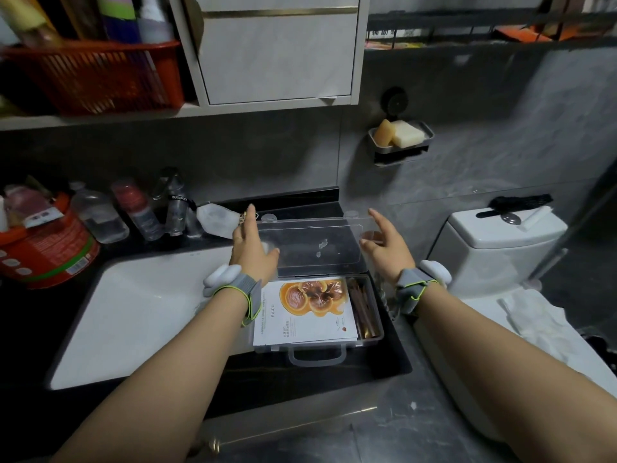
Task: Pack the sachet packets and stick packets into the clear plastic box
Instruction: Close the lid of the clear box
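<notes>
Your left hand (251,243) is at the left edge of the raised lid (309,243), fingers spread, thumb on its front face; a real grip I cannot tell. The clear plastic box (379,332) lies below, nearer to you, long axis left to right, with the sachet packets (305,310) flat inside and the stick packets (364,312) along its right side. Your right hand (387,250) is at the lid's right edge, fingers open. Both hands are equally near, so I think the lid comes down toward you.

"RUIDO" on white sachet packet (305,312) in clear plastic box (379,325); other print illegible.
</notes>
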`<state>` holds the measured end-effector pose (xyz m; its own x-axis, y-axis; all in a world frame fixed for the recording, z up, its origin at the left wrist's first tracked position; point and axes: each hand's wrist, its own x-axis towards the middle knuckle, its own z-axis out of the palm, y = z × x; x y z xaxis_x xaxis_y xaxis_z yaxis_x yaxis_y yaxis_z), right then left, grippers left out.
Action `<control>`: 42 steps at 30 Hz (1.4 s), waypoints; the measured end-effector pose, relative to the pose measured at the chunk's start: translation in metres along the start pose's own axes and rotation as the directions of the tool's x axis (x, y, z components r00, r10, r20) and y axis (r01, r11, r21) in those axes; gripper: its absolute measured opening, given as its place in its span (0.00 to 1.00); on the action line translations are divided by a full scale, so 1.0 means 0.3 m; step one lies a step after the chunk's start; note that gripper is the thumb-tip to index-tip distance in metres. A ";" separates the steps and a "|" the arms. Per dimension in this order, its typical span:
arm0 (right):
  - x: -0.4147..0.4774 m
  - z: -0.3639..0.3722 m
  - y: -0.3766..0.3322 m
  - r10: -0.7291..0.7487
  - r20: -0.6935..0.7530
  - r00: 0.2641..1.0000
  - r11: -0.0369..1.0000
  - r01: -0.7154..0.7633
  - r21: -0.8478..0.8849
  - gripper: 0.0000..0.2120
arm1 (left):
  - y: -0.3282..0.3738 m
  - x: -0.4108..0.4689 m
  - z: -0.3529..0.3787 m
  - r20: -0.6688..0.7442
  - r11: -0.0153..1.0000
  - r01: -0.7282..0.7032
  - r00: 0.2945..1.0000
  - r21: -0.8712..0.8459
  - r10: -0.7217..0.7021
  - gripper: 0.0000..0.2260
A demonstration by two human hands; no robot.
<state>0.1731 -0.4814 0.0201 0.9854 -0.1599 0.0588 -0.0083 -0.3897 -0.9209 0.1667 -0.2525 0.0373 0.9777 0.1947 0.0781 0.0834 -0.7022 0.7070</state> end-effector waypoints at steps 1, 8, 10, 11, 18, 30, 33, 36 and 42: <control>-0.007 -0.004 -0.008 -0.010 -0.008 1.000 1.000 0.010 -0.028 0.28 | 0.003 0.000 -0.011 0.014 1.000 -0.016 1.000 0.015 0.016 0.34; -0.085 -0.033 -0.066 -0.212 0.023 0.977 0.889 0.203 -0.412 0.19 | -0.003 -0.026 -0.087 0.063 0.977 -0.140 0.989 0.161 0.131 0.18; -0.118 -0.043 -0.083 -0.269 0.059 0.961 0.825 0.262 -0.500 0.17 | -0.011 -0.041 -0.108 0.100 0.960 -0.186 0.981 0.209 0.168 0.16; -0.138 -0.047 -0.086 -0.285 0.084 0.955 0.794 0.284 -0.538 0.16 | -0.016 -0.051 -0.117 0.132 0.949 -0.210 0.974 0.234 0.183 0.15; -0.287 -0.051 -0.022 -0.174 0.228 0.958 0.684 0.284 -0.672 0.18 | -0.088 -0.159 -0.109 0.387 0.901 -0.291 0.909 0.323 0.155 0.17; -0.398 -0.013 0.066 0.022 0.371 0.928 0.617 0.279 -0.736 0.16 | -0.161 -0.322 -0.055 0.607 0.810 -0.392 0.793 0.437 0.056 0.27; -0.417 -0.005 0.083 0.023 0.356 0.934 0.648 0.258 -0.717 0.16 | -0.164 -0.335 -0.045 0.618 0.799 -0.394 0.785 0.455 0.035 0.28; -0.422 -0.008 0.077 0.046 0.359 0.932 0.645 0.247 -0.724 0.15 | -0.165 -0.327 -0.045 0.624 0.790 -0.407 0.780 0.458 0.039 0.27; -0.410 -0.011 0.071 0.100 0.398 0.912 0.588 0.269 -0.763 0.20 | -0.185 -0.327 -0.043 0.595 0.772 -0.436 0.798 0.463 0.093 0.27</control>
<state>0.0512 -0.4732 -0.0056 0.9653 0.1765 -0.1923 0.1301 -0.9640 -0.2319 0.0636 -0.2238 -0.0004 0.9028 -0.3177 -0.2899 -0.2724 -0.9440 0.1862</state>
